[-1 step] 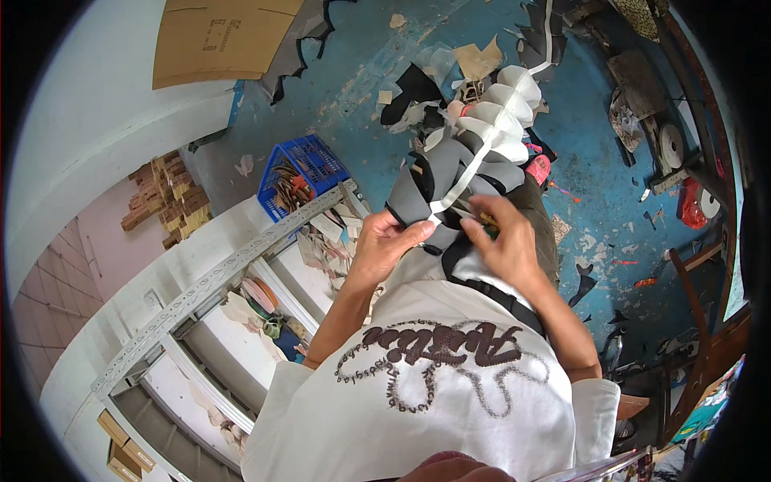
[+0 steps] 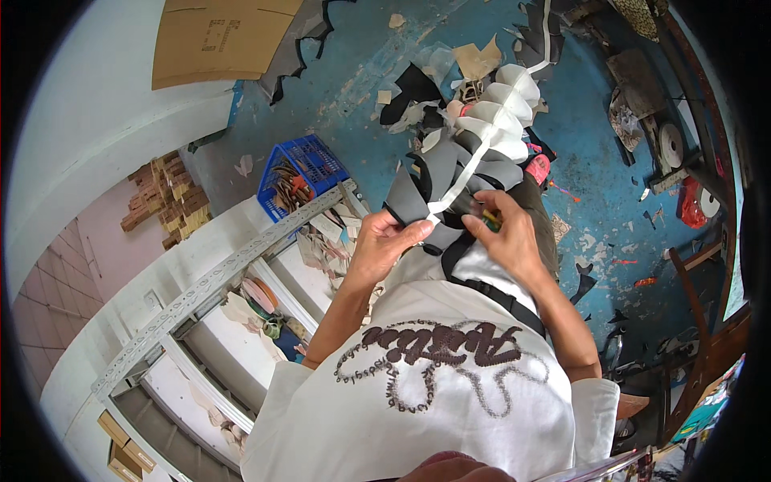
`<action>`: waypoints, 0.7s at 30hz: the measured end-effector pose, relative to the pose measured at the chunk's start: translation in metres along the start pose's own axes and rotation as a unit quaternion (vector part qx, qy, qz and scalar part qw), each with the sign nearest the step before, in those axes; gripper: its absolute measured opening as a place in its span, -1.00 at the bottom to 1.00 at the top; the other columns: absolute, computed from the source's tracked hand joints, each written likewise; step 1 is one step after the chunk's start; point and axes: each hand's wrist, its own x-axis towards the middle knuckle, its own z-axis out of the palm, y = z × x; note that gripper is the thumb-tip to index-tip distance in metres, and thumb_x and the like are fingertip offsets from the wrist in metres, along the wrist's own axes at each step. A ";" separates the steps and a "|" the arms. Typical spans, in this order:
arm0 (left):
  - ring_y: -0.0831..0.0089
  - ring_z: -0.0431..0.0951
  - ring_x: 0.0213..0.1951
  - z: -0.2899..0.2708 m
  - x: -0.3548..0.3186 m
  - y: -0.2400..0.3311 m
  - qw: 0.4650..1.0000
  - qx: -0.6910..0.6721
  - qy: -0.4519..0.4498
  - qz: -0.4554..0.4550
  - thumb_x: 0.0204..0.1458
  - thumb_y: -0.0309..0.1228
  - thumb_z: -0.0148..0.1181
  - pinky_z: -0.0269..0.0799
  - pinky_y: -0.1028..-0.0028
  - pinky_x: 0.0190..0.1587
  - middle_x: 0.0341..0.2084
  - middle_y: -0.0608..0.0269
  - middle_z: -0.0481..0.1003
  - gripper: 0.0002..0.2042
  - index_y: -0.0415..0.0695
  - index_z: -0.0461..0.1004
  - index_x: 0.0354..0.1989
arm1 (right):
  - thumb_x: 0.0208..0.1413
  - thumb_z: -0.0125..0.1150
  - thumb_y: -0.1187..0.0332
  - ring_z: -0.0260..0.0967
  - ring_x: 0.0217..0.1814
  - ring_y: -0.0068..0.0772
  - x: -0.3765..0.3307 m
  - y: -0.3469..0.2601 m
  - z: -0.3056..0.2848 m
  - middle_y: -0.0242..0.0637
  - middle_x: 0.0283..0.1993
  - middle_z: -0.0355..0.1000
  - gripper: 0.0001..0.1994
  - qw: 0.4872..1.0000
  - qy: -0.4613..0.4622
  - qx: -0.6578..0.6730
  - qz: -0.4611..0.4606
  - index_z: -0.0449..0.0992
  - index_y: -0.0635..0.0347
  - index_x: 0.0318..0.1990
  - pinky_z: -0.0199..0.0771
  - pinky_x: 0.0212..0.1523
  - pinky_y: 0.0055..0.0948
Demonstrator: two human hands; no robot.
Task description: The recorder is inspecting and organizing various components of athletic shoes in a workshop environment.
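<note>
Left hand (image 2: 389, 245) pinches white tape (image 2: 464, 178) and a grey curved panel (image 2: 407, 198) above the lap; right (image 2: 511, 237) clamped on small yellow-handled tool (image 2: 491, 219). T-shirt (image 2: 466, 438): dark lettering. Cardboard (image 2: 221, 52): small print. Blue crate (image 2: 328, 158) left, scraps (image 2: 479, 58) ahead.

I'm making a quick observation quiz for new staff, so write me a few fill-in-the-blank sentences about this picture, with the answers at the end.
1. The long strip running across the gray pieces is ____ in colour.
2. The person's ____ hand pinches the gray pieces at the strip's near end.
3. A small, partly hidden thing in the right hand shows a bright ____ part.
4. The plastic basket to the left of the hands is ____ in colour.

Missing words: white; left; yellow; blue.
</note>
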 end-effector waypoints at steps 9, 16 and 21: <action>0.70 0.34 -0.46 -0.002 0.019 0.004 0.988 0.139 -0.040 -0.049 -0.18 -0.46 0.17 0.27 0.69 -0.38 -0.49 0.35 0.43 -0.79 -0.28 0.44 -0.34 | -0.20 0.17 0.32 0.30 -0.44 -0.36 0.024 0.028 0.011 -0.16 -0.47 0.35 -0.74 0.984 -0.125 0.109 0.063 0.35 0.32 -0.37 0.28 -0.37 -0.45; 0.69 0.35 -0.45 0.001 0.025 0.001 0.981 0.174 -0.021 -0.084 -0.18 -0.49 0.16 0.27 0.69 -0.37 -0.49 0.36 0.43 -0.78 -0.27 0.44 -0.31 | -0.17 0.17 0.25 0.25 -0.45 -0.44 0.043 0.056 0.005 -0.23 -0.54 0.31 -0.70 0.989 -0.132 -0.058 0.026 0.38 0.33 -0.38 0.25 -0.40 -0.47; 0.73 0.32 -0.54 -0.006 0.022 0.017 0.973 0.201 -0.076 -0.083 -0.16 -0.38 0.15 0.23 0.71 -0.50 -0.56 0.42 0.41 -0.74 -0.24 0.43 -0.29 | -0.15 0.15 0.39 0.16 -0.50 -0.59 0.043 0.055 0.006 -0.34 -0.57 0.28 -0.81 0.942 -0.196 0.244 0.120 0.41 0.37 -0.42 0.19 -0.46 -0.56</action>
